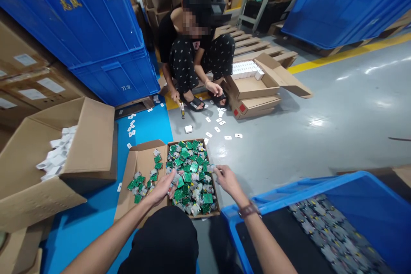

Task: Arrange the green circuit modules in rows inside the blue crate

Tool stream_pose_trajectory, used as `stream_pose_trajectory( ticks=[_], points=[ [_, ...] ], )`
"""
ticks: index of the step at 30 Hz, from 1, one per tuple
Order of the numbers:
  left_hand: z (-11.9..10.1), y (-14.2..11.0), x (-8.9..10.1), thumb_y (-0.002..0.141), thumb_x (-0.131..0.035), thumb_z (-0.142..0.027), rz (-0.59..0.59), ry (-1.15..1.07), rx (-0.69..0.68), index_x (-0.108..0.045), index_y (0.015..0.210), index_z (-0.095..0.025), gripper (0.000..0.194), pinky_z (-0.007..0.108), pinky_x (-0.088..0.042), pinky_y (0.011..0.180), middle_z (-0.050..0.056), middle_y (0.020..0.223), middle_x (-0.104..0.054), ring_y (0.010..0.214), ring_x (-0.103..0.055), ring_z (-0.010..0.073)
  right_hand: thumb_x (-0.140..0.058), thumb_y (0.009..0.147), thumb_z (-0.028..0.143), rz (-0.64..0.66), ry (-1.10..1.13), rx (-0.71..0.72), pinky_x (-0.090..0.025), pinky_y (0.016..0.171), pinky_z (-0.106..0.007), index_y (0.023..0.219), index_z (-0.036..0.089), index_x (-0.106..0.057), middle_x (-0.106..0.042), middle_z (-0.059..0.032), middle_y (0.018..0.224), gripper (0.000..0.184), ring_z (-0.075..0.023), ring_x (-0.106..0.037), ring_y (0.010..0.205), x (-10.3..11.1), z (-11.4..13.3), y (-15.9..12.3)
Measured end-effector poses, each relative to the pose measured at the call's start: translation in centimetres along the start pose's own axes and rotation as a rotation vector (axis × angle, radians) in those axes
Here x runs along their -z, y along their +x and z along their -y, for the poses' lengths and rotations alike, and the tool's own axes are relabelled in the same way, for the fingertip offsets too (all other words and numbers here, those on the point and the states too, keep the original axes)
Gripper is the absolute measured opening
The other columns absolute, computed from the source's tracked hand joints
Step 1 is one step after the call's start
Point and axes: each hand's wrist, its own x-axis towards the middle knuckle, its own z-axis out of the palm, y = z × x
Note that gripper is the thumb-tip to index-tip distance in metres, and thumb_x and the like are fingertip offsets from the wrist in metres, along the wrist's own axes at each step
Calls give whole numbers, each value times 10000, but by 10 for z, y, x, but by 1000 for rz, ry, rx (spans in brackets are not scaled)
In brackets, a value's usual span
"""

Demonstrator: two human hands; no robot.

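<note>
A shallow cardboard box point(219, 205) in front of my knee is heaped with green circuit boards point(208, 198) joined to grey parts. Over its left side, my left hand point(163, 189) is closed around a grey part with a green circuit board point(178, 181). My right hand point(226, 180) is at the box's right edge, its fingers pinched on a small grey part point(211, 168). More boards lie on the box's open flap point(141, 165) to the left.
Opposite me a person squats, a hammer point(183, 111) in one hand. White plates point(227, 138) lie scattered on the floor. A blue bin point(237, 231) holding grey parts stands at right. A carton point(93, 137) of white pieces is at left, below stacked blue crates point(128, 77).
</note>
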Motion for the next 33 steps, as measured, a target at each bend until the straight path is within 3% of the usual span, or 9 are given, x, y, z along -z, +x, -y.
stream_pose_trajectory(
  ticks=[3, 5, 8, 11, 15, 19, 25, 28, 33],
  points=[
    [-37, 2, -14, 881, -536, -717, 124, 146, -41, -706, 1145, -163, 637, 233, -388, 409, -16, 664, -586, 391, -405, 81, -675, 771, 651, -74, 491, -122, -520, 661, -304, 869, 170, -742, -676, -53, 764, 495, -197, -621, 728, 39, -18, -42],
    [-62, 5, -34, 897, -523, -699, 219, 252, -65, -699, 1198, -176, 628, 228, -379, 416, -8, 696, -613, 418, -432, 90, -803, 630, 632, -216, 708, -231, -530, 610, -306, 877, 191, -755, -697, -55, 767, 507, -193, -631, 686, 67, -44, -75],
    [-89, 8, -82, 928, -491, -664, 376, 417, -118, -704, 1226, -177, 609, 219, -361, 425, 11, 742, -660, 445, -436, 92, -871, 534, 546, -480, 895, -398, -554, 567, -323, 865, 219, -768, -706, -55, 718, 477, -201, -643, 637, 99, -94, -123],
    [-94, 2, -142, 945, -514, -596, 549, 573, -217, -727, 1206, -201, 519, 235, -467, 555, 40, 873, -735, 605, -583, 145, -856, 522, 508, -675, 852, -555, -547, 557, -317, 805, 205, -771, -721, -56, 710, 423, -202, -649, 631, 107, -138, -162],
    [-65, -18, -209, 949, -545, -549, 836, 762, -323, -723, 1224, -251, 443, 305, -531, 852, 59, 1169, -743, 1031, -677, 256, -795, 541, 527, -782, 683, -730, -510, 579, -304, 719, 155, -765, -733, -75, 706, 414, -200, -646, 650, 89, -182, -181],
    [-8, -31, -245, 954, -519, -550, 1083, 1051, -467, -710, 1220, -254, 441, 365, -534, 889, 99, 1099, -740, 1018, -701, 300, -728, 596, 579, -818, 669, -680, -506, 652, -294, 792, 140, -780, -751, -80, 779, 484, -192, -662, 717, 71, -209, -161],
    [54, -18, -261, 950, -484, -547, 980, 1431, -527, -670, 1229, -211, 474, 486, -560, 795, 162, 1049, -685, 879, -721, 367, -634, 685, 649, -847, 545, -719, -502, 661, -304, 1085, 57, -726, -726, -98, 782, 720, -206, -654, 710, 71, -233, -119],
    [59, -17, -265, 954, -479, -547, 958, 1511, -526, -651, 1236, -216, 467, 472, -578, 784, 155, 1078, -681, 901, -729, 360, -623, 699, 667, -827, 445, -703, -510, 736, -331, 1230, 37, -654, -731, -120, 840, 825, -238, -670, 789, 64, -247, -117],
    [54, -19, -269, 971, -428, -582, 955, 1605, -489, -615, 1267, -215, 506, 451, -600, 793, 127, 1092, -686, 930, -734, 336, -695, 654, 666, -782, 232, -577, -499, 842, -389, 1248, 54, -651, -741, -159, 913, 854, -294, -673, 882, 46, -272, -108]
  ],
)
